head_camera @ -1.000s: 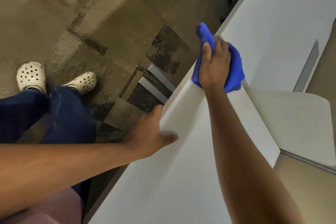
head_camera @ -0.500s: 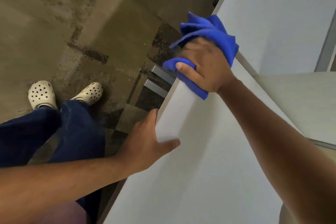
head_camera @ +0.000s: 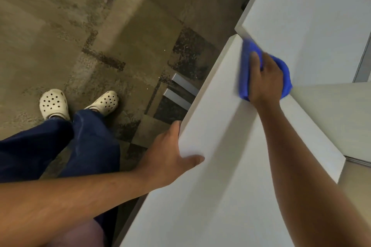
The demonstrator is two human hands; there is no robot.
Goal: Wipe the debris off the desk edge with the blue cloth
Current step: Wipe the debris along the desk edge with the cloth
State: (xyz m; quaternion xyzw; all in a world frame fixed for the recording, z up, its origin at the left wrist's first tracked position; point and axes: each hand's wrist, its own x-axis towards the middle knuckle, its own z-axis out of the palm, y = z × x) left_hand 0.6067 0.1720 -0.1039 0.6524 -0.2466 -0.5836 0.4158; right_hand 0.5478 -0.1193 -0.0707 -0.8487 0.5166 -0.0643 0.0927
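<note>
The white desk (head_camera: 216,176) runs from the bottom up to the right, its edge toward the floor. My right hand (head_camera: 265,80) presses the bunched blue cloth (head_camera: 246,70) flat on the desk top, a little in from the edge, by the seam with a second white surface (head_camera: 301,16). The cloth is blurred with motion. My left hand (head_camera: 172,156) grips the desk edge nearer to me, thumb on top and fingers under the rim. I cannot make out debris on the desk.
A pale partition panel (head_camera: 337,118) stands at the right, just beyond the cloth. Below the edge lie mottled carpet tiles (head_camera: 100,26), metal desk feet (head_camera: 178,94), and my legs in dark trousers and cream clogs (head_camera: 54,104).
My right hand has drawn the cloth from over the desk edge back onto the top, toward the partition. The left hand keeps its grip on the edge.
</note>
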